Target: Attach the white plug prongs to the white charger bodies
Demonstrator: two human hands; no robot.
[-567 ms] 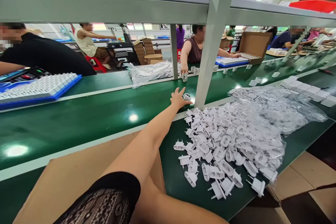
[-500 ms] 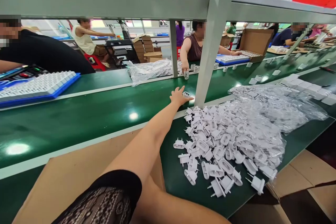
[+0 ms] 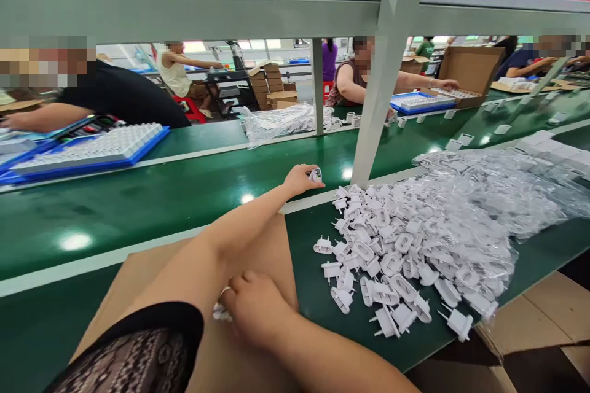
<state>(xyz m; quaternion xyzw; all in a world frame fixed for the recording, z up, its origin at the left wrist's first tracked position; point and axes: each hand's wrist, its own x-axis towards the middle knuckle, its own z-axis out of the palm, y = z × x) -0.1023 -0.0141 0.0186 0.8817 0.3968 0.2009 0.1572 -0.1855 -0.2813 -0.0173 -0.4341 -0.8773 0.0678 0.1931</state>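
My left hand [image 3: 298, 181] reaches over the green conveyor belt [image 3: 203, 187], its fingers closed on a small white plug housing [image 3: 316, 175] with dark parts showing in its opening. My right hand [image 3: 253, 306] is closer to me, above the cardboard and partly behind my left forearm. Its fingers are curled around white plug pieces [image 3: 222, 312], mostly hidden by the hand. To the right lies a heap of white two-pin plug shells [image 3: 387, 245] on the green table, some with pins up, others on their sides.
A clear plastic bag [image 3: 488, 190] covers part of the heap. A grey post [image 3: 375, 92] stands beside the belt, below a shelf beam [image 3: 193, 15]. Opposite, co-workers sit near blue trays [image 3: 138, 150] of white parts. Brown cardboard [image 3: 262, 245] lies in front of me.
My left hand has closed on the plug housing and drawn back slightly toward me. My right hand has come into view with white pieces. The camera has turned a little left.
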